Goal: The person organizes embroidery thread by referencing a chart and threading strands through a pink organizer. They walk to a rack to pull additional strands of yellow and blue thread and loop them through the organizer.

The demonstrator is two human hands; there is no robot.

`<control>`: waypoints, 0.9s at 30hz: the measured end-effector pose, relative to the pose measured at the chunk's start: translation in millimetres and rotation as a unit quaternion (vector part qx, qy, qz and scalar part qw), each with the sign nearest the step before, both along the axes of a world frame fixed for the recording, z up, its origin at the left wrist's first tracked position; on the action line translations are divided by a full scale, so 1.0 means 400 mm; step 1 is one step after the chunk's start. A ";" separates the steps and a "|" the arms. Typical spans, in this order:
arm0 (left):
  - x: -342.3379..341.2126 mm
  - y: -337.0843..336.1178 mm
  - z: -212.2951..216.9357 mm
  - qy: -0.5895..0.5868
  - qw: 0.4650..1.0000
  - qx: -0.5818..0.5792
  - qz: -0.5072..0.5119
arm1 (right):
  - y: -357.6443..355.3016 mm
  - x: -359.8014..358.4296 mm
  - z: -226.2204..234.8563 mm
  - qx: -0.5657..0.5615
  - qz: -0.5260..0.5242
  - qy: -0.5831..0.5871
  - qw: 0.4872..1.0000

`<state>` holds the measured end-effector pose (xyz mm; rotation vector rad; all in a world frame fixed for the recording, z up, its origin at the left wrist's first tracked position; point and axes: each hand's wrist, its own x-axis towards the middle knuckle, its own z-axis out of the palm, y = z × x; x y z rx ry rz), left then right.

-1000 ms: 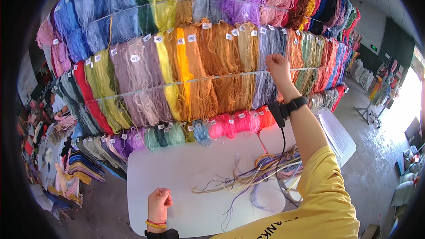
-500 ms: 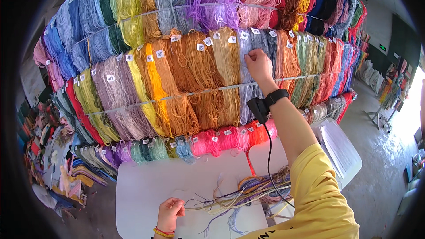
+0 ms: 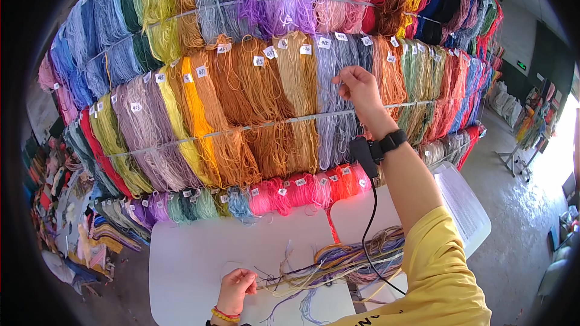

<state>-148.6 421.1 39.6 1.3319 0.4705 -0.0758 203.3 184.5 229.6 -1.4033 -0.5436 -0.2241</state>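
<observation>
My right hand (image 3: 359, 89) is raised in front of the rack, thumb and fingers pinched together. It is nearest to a pale lavender-blue thread hank (image 3: 326, 96) and the slate-blue hank (image 3: 353, 57) beside it. Whether a strand sits in the pinch is too small to tell. A black strap with a small box and cable (image 3: 374, 151) circles my right wrist. Low over the white table, my left hand (image 3: 237, 288) has its fingers curled closed, next to the loose ends of a multicoloured thread bundle (image 3: 356, 259). What it grips, if anything, is hidden.
Tiers of coloured hanks with small white tags hang over metal rails (image 3: 254, 125). Below them stands the white table (image 3: 199, 253), with printed sheets (image 3: 456, 205) at its right. Heaped fabrics (image 3: 66, 223) lie at the left, and a wheeled stand (image 3: 519, 151) is on the right floor.
My right hand has drawn slightly back and to the right from the lavender-blue hank. The rack and table appear shifted left in view. My left hand remains closed near the thread ends.
</observation>
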 end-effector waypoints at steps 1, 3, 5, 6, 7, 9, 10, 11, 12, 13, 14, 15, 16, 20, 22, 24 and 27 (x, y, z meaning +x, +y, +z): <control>0.003 -0.001 -0.001 0.001 1.000 0.000 -0.001 | -0.001 -0.002 0.001 0.000 -0.001 0.001 1.000; 0.008 -0.004 -0.001 0.001 1.000 -0.005 -0.004 | -0.001 -0.009 0.004 0.010 0.019 0.023 1.000; 0.013 -0.007 -0.001 0.004 1.000 -0.006 -0.005 | -0.003 -0.012 0.004 0.015 0.026 0.029 0.999; 0.015 -0.009 -0.001 0.006 1.000 -0.008 -0.005 | -0.005 -0.012 0.003 0.020 0.035 0.035 0.999; 0.017 -0.010 -0.002 0.006 1.000 -0.008 -0.006 | -0.008 -0.009 0.002 0.019 0.034 0.035 0.999; 0.019 -0.012 -0.005 0.003 1.000 -0.002 -0.012 | -0.013 0.000 -0.001 0.031 0.045 0.052 0.997; 0.020 -0.013 -0.007 0.003 1.000 -0.002 -0.012 | -0.016 0.003 -0.001 0.030 0.045 0.052 0.997; 0.019 -0.014 -0.009 0.007 1.000 -0.002 -0.014 | -0.019 0.007 0.000 0.015 0.039 0.055 0.998; 0.019 -0.015 -0.011 0.010 1.000 -0.001 -0.014 | -0.017 0.007 0.002 0.001 0.033 0.058 0.998; 0.019 -0.015 -0.010 0.010 1.000 -0.001 -0.013 | -0.013 0.006 0.004 0.001 0.034 0.058 0.998; 0.018 -0.016 -0.009 0.013 1.000 0.001 -0.014 | -0.007 0.007 0.006 -0.021 0.007 0.038 0.999; 0.018 -0.017 -0.009 0.016 1.000 0.003 -0.015 | -0.004 0.005 0.009 -0.043 -0.021 0.017 0.999; 0.019 -0.018 -0.011 0.016 1.000 0.002 -0.016 | 0.001 0.015 0.006 -0.044 -0.022 0.017 0.999; 0.017 -0.018 -0.020 0.016 1.000 -0.003 -0.016 | 0.019 0.044 -0.001 -0.167 -0.188 -0.105 0.962; 0.014 -0.017 -0.023 0.017 1.000 -0.005 -0.014 | 0.027 0.041 -0.001 -0.208 -0.233 -0.122 0.942; 0.013 -0.017 -0.025 0.018 1.000 -0.001 -0.014 | 0.031 0.036 0.001 -0.259 -0.254 -0.110 0.925; 0.013 -0.017 -0.024 0.023 1.000 0.004 -0.015 | 0.033 0.027 0.001 -0.243 -0.251 -0.126 0.928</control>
